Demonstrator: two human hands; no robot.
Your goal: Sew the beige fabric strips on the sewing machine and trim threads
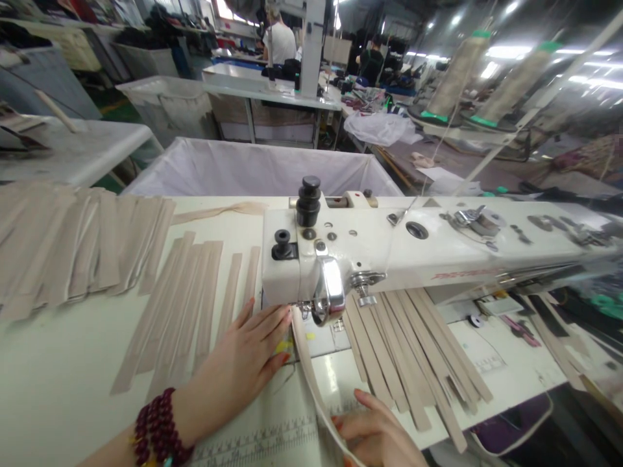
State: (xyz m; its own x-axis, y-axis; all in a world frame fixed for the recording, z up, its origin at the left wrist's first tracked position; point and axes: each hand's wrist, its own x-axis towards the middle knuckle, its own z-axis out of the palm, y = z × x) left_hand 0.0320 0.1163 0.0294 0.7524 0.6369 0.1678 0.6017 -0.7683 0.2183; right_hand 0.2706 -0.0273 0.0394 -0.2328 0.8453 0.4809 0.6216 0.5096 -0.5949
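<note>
Under the head of a white sewing machine [389, 240] runs a narrow beige strip [307, 370], curving down toward the front edge. My left hand [250, 347] lies flat beside the needle area, fingers spread, fingertips touching the strip's upper end. Lower right, my right hand [382, 434] has its fingers curled round the strip's lower part. Several beige strips [399, 344] lie fanned out right of the needle, partly beneath the machine arm. More loose strips [180, 311] lie left of my left hand, beside a large pile of wider beige pieces [73, 246].
Behind the machine stands a bin with a pale liner [267, 170]. Two thread cones [457, 78] rise at the back right. A bobbin [476, 320] and pink snips [520, 331] lie on the right of the table. A person in white [281, 42] is in the background.
</note>
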